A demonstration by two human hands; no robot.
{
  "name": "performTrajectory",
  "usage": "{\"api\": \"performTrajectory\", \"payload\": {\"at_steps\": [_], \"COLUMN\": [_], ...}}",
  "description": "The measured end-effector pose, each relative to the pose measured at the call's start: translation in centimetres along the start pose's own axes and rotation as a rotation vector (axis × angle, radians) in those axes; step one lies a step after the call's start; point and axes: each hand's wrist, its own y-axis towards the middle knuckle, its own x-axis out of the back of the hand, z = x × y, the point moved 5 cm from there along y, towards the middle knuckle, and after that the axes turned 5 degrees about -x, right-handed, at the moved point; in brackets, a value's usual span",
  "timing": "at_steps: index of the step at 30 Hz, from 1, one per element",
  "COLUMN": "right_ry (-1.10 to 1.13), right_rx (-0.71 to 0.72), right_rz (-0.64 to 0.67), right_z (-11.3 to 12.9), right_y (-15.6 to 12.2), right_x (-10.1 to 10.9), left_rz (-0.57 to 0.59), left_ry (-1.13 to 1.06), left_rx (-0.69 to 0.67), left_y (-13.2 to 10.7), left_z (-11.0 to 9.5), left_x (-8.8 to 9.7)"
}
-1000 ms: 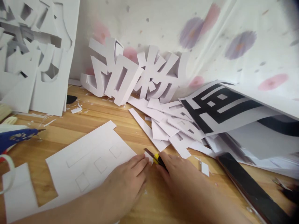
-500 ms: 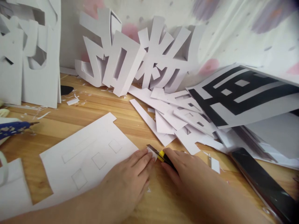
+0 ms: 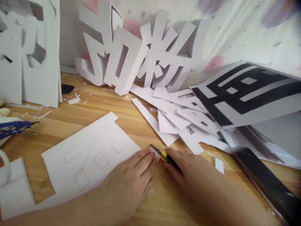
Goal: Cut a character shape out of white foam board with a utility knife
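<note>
A white foam board sheet (image 3: 77, 147) with pencilled rectangles lies on the wooden table. My left hand (image 3: 131, 175) rests flat on its right part, fingers stretched out, pressing it down. Closed round a yellow and black utility knife (image 3: 166, 156) is my right hand (image 3: 188, 166). The knife's blade (image 3: 154, 148) points up and left, just beyond my left fingertips at the board's right end. My left hand and forearm hide the lower edge of the board.
Cut white letter shapes (image 3: 127, 56) stand along the back. Flat white cut pieces (image 3: 174, 110) are piled behind the knife. A sheet with black characters (image 3: 235, 91) and a long black object (image 3: 265, 182) lie right. A blue soldering-iron-like tool (image 3: 16, 127) is at left.
The view has shifted slightly, so things sit a little differently in the frame. Both hands, the knife and the board hold nearly the same positions relative to each other.
</note>
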Motion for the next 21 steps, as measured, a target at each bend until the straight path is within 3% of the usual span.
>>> {"api": "performTrajectory", "payload": {"at_steps": [21], "right_ry": [0.063], "right_rx": [-0.019], "right_rz": [0.006], "right_z": [-0.12], "right_y": [0.09], "right_x": [-0.26], "left_rz": [-0.047], "left_ry": [-0.077], "left_rx": [0.011], "left_y": [0.11], "left_z": [0.13], "left_x": [0.55]}}
